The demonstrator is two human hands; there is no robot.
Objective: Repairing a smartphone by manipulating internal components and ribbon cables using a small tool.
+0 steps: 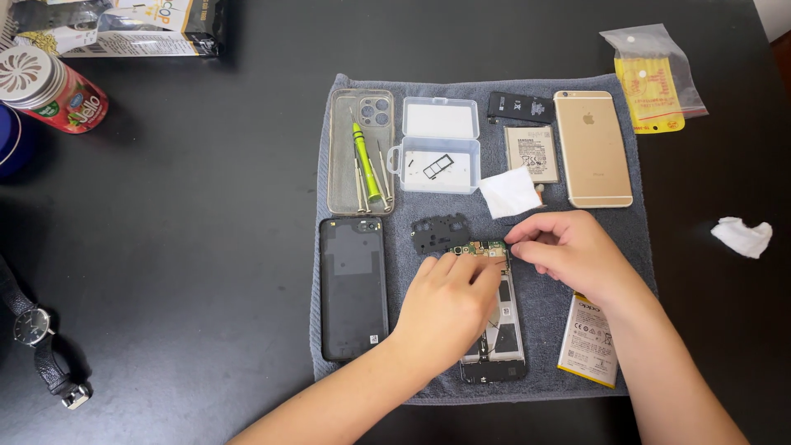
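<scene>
Both of my hands meet just below the centre of the frame, over an opened smartphone with its back removed (498, 330) lying on a grey cloth mat (544, 309). My left hand (449, 301) rests on the phone's upper half, fingers curled down onto the small green circuit board (486, 247) at its top edge; I cannot tell whether it grips anything. My right hand (564, 247) comes in from the right with its fingertips pinched together at the same board, touching it.

Just left of the board lies a black plastic inner cover (439, 233), and further left a black phone back panel (353, 287). Near the lower right of the mat a white and yellow flat battery (589, 342) sits partly under my right forearm. Along the upper part of the mat are a clear phone case holding a green-handled screwdriver (362, 152), a clear plastic hinged box (437, 144), a white folded tissue (509, 192) and a gold smartphone lying face down (592, 148). All of this rests on a dark surface (206, 247).
</scene>
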